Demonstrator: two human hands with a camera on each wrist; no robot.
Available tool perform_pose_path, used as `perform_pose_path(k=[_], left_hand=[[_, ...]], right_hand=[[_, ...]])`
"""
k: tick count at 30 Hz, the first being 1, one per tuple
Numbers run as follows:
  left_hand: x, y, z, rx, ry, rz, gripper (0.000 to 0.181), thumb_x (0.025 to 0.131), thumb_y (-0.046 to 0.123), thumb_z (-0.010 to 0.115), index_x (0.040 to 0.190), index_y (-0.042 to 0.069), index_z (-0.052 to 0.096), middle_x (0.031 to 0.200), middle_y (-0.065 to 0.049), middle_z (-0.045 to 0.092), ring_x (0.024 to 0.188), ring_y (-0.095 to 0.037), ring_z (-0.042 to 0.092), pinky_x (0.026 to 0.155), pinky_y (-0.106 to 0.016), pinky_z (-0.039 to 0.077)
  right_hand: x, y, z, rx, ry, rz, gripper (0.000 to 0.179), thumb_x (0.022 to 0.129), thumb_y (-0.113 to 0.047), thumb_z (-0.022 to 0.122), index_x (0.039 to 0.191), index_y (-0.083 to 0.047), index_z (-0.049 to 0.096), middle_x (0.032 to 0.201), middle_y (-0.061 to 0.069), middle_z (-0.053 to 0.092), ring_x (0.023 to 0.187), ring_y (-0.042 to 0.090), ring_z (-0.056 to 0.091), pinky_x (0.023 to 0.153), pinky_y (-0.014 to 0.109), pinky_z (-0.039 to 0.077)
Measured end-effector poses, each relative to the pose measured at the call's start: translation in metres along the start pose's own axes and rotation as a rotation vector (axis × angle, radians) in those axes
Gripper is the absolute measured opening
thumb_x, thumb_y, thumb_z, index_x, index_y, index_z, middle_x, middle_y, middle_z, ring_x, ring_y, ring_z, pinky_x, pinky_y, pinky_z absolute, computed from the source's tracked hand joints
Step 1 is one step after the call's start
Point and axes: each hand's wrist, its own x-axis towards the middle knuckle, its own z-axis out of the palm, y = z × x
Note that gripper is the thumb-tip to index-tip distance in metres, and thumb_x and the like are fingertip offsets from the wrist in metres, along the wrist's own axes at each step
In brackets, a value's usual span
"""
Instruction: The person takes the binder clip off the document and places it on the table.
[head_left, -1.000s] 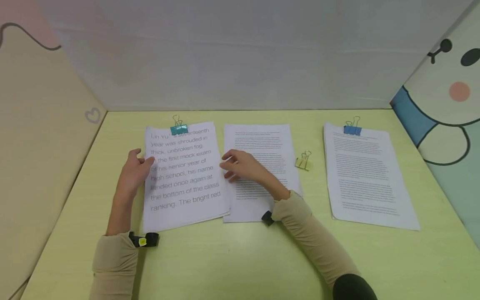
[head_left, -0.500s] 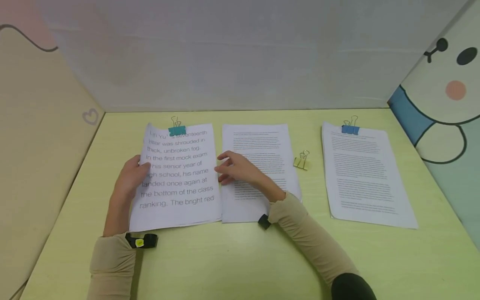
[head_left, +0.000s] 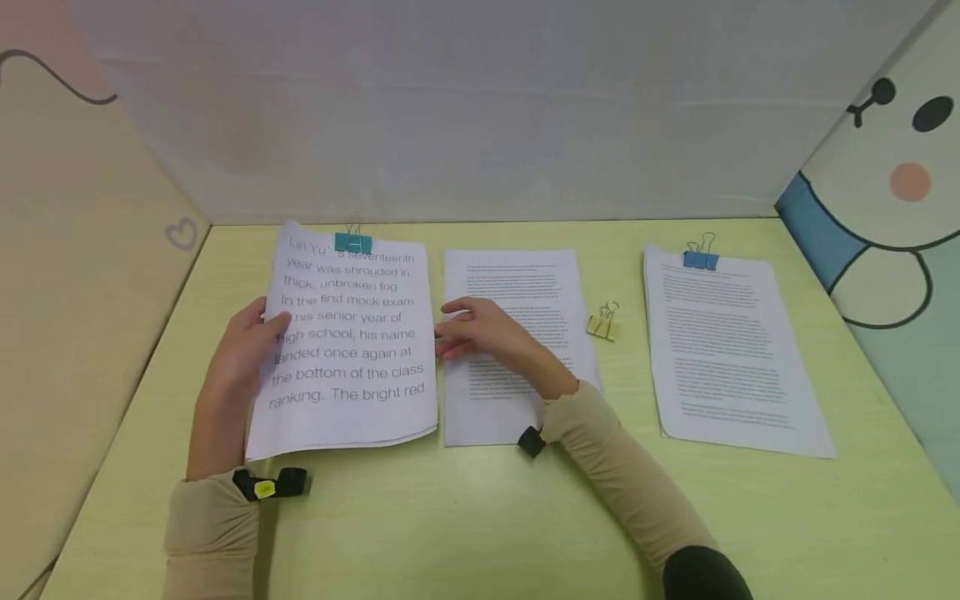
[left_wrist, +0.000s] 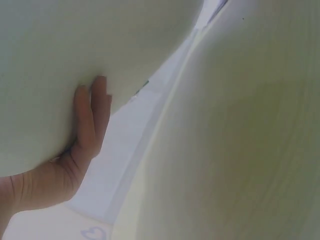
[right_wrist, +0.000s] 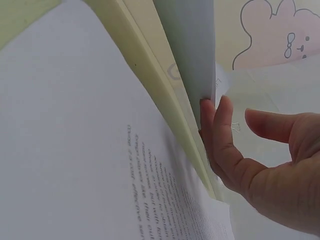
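My left hand (head_left: 238, 354) holds the left edge of a clipped paper stack (head_left: 352, 358) printed in large type, thumb on top and fingers underneath. The left wrist view shows its pale underside (left_wrist: 45, 60) raised off the table. A teal binder clip (head_left: 353, 242) bites the stack's top edge. At the right edge, the fingertips of my right hand (head_left: 491, 337) touch the sheets, while in the right wrist view its thumb (right_wrist: 272, 125) stands apart from them. Under that hand lies an unclipped paper stack (head_left: 510, 287) in small print.
A yellow binder clip (head_left: 602, 322) rests on the table (head_left: 480, 517) right of the middle stack. Farther right lies another small-print stack (head_left: 731, 358) with a blue binder clip (head_left: 701, 260) on its top edge. A white wall (head_left: 480, 108) rises behind the table.
The large-type stack has shifted left and risen, its clipped top edge now higher in view. My left hand has moved left with it; my right hand has stayed near its right edge.
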Motion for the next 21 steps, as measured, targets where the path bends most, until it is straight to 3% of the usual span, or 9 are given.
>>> perform_pose_path(k=[8, 15, 21], left_hand=[[-0.009, 0.012, 0.009, -0.313, -0.065, 0.054, 0.038, 0.111, 0.018, 0.047, 0.146, 0.007, 0.041, 0.092, 0.007, 0.073, 0.077, -0.011, 0.073, 0.064, -0.026, 0.059], [-0.013, 0.028, 0.045, -0.248, -0.107, 0.090, 0.051, 0.112, 0.022, 0.045, 0.158, 0.005, 0.032, 0.103, 0.006, 0.072, 0.086, -0.011, 0.074, 0.073, -0.026, 0.060], [-0.012, 0.032, 0.080, -0.232, -0.100, 0.107, 0.048, 0.112, 0.020, 0.042, 0.157, 0.004, 0.036, 0.106, 0.003, 0.070, 0.089, -0.011, 0.074, 0.078, -0.028, 0.061]], right_hand=[[0.000, -0.006, -0.014, 0.015, 0.008, -0.008, 0.044, 0.102, -0.007, 0.062, 0.141, 0.010, 0.050, 0.106, 0.018, 0.069, 0.072, 0.018, 0.069, 0.070, 0.029, 0.061], [-0.010, -0.019, -0.044, 0.001, 0.062, -0.114, 0.023, 0.104, -0.005, 0.058, 0.121, 0.011, 0.059, 0.091, 0.008, 0.073, 0.069, 0.016, 0.068, 0.061, 0.026, 0.057], [-0.024, -0.031, -0.072, -0.066, 0.143, -0.154, 0.015, 0.104, -0.007, 0.059, 0.110, 0.007, 0.060, 0.086, 0.003, 0.072, 0.068, 0.014, 0.066, 0.064, 0.025, 0.055]])
